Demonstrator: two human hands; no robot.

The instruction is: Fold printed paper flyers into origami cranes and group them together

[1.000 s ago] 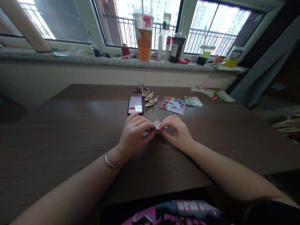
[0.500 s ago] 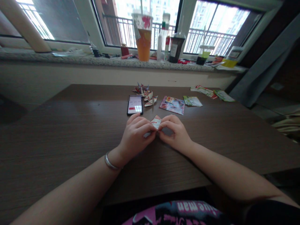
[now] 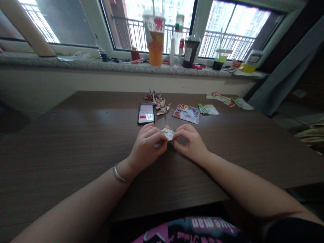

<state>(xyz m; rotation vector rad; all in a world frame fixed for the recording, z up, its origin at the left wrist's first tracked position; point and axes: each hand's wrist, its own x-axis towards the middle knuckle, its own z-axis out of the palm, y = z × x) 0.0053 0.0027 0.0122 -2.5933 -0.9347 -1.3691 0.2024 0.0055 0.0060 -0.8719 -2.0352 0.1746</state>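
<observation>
My left hand (image 3: 148, 143) and right hand (image 3: 190, 141) are pinching the edges of a small piece of paper (image 3: 167, 131) between thumbs and fingers, over the table (image 3: 76, 145); beyond them, a phone (image 3: 146, 114) is lying beside folded paper shapes (image 3: 163, 109), and a colourful printed sheet (image 3: 186, 113) is lying farther right, near some green-edged papers (image 3: 209, 109)

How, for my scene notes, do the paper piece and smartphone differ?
The paper piece is between the left hand and right hand; the smartphone lies flat on the table. The paper piece has a pointed far corner; the smartphone is a dark-edged rectangle. Both show red on pale.
</observation>
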